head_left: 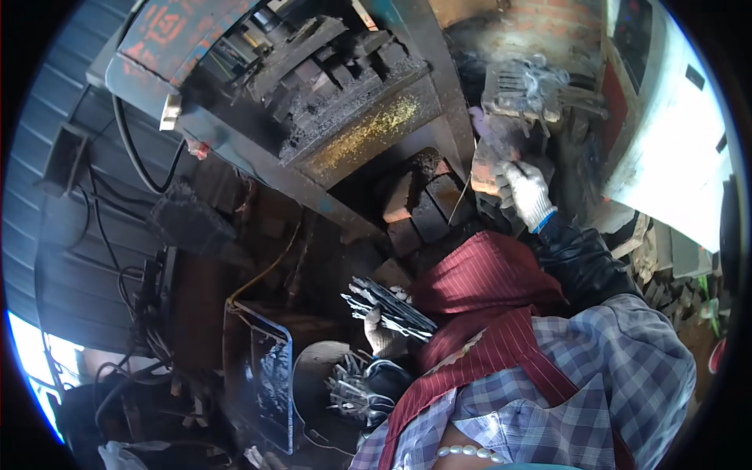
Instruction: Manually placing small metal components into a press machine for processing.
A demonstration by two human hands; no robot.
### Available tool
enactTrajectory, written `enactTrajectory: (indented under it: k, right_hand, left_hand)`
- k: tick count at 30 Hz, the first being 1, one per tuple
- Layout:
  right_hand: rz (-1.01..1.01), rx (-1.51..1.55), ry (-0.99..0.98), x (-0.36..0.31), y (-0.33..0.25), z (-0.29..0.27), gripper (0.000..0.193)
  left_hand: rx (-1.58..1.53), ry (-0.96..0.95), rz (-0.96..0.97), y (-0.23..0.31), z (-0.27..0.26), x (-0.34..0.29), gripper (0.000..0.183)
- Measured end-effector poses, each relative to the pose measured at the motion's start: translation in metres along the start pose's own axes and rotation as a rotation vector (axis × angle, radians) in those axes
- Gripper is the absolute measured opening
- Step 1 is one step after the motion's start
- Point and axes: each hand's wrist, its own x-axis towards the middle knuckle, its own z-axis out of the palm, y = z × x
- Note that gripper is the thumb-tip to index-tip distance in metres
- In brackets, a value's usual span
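My left hand [384, 335], in a pale knitted glove, is closed around a bundle of thin metal strips [388, 305] in front of my dark red striped apron [486, 274]. The strips are dark with shiny light edges. My right hand [529, 192], in a white knitted glove with a blue cuff, reaches out at the right beside an orange brick [487, 172]. Its fingers are curled, and what they hold, if anything, I cannot make out. Beyond it, several greyish metal pieces [533, 82] lie on a block amid haze or smoke.
A large blue-green press frame [313, 188] stands ahead, with yellowish grains on its dusty bed [368, 137]. Bricks [427, 204] sit under it. Lower left are a round container [309, 392] with more metal strips [352, 384] and a blue-edged panel [270, 384]. Cables hang left.
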Motion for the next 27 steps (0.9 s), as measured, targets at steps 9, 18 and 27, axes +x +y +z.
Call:
enactTrajectory:
  k: [9, 18, 27]
  right_hand:
    - [-0.059, 0.045, -0.42, 0.073, -0.073, 0.174, 0.033]
    - [-0.04, -0.087, -0.456, 0.127, -0.089, 0.276, 0.033]
    - [0.132, -0.325, -0.817, 0.07, -0.049, 0.241, 0.06]
  left_hand:
    - [-0.143, -0.067, -0.029, 0.001, -0.005, -0.001, 0.054]
    - [-0.145, -0.027, -0.05, 0.009, -0.012, -0.008, 0.053]
    - [-0.089, -0.113, 0.054, 0.009, -0.02, -0.011, 0.065]
